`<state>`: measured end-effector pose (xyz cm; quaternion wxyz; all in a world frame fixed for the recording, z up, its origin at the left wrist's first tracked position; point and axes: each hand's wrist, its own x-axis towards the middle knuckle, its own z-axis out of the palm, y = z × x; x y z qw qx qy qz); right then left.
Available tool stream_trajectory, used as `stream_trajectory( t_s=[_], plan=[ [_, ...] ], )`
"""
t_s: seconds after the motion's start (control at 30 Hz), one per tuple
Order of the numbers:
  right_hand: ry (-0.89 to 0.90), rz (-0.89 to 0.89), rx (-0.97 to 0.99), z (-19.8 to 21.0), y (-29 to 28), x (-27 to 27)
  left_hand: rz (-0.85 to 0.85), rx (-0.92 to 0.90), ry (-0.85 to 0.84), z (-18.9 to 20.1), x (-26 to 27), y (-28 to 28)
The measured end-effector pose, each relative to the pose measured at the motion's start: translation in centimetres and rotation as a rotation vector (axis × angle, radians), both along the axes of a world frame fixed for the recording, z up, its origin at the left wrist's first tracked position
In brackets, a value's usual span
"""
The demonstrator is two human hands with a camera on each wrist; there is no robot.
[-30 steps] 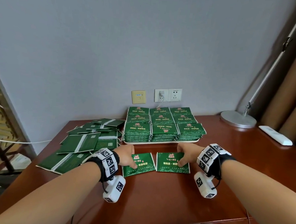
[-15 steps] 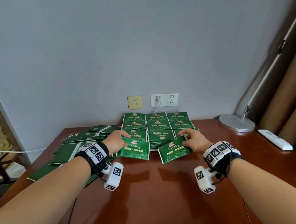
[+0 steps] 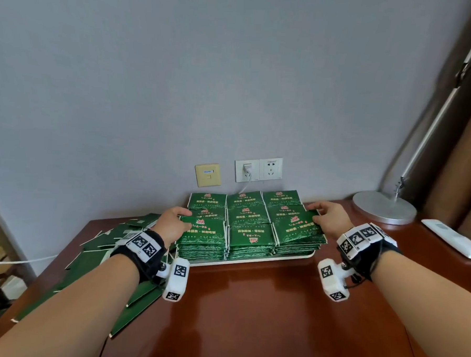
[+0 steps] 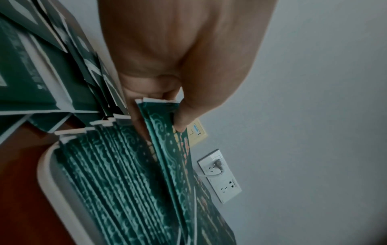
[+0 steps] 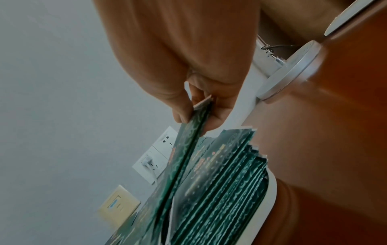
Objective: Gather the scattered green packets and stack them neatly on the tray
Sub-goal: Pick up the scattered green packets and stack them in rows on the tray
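Pinching one thin, light, slippery green packet each by its outer edge, left hand (image 3: 173, 224) at 9 o'clock and right hand (image 3: 329, 218) at 3 o'clock lower them onto tray (image 3: 252, 259) stacks.

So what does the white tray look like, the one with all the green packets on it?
The tray is white or cream, smooth like plastic, flat with a low raised rim and rounded corners. It sits level on the brown wooden table, near the wall. Neat stacks of green packets in rows cover nearly all of it, so mostly just its front edge and corners show. Neither hand touches the tray itself.
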<state>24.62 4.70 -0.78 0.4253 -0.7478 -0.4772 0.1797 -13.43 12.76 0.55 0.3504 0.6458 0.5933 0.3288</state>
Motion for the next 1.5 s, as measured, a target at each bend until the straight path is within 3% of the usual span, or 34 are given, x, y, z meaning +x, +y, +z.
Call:
stream_trajectory(
  t_s=[0.1,0.23,0.4,0.57,0.83,1.23,1.5],
  plan=[
    [-0.092,-0.025,-0.062,-0.1,0.1,-0.1,-0.003,0.063,0.104,-0.3,0.5,0.3],
    [-0.274,0.090,-0.212,-0.6,-0.2,-0.3,-0.036,0.186,0.309,-0.9,1.0,0.1],
    [-0.360,0.189,-0.292,-1.1,-0.7,-1.2,-0.219,0.177,0.602,-1.6,2.0,-1.0],
    [-0.517,0.252,-0.363,-1.6,-1.2,-1.9,-0.299,0.204,0.737,-2.1,2.6,-1.8],
    [-0.541,0.214,-0.393,-2.1,-1.0,-2.2,-0.314,0.206,0.864,-1.9,2.4,-2.3],
    [-0.527,0.213,-0.349,-2.4,-1.0,-2.6,-0.231,0.288,0.768,-2.3,2.1,-1.8],
    [-0.523,0.233,-0.336,-2.4,-0.9,-2.9,-0.300,0.312,0.677,-3.1,2.3,-1.2]
  ],
)
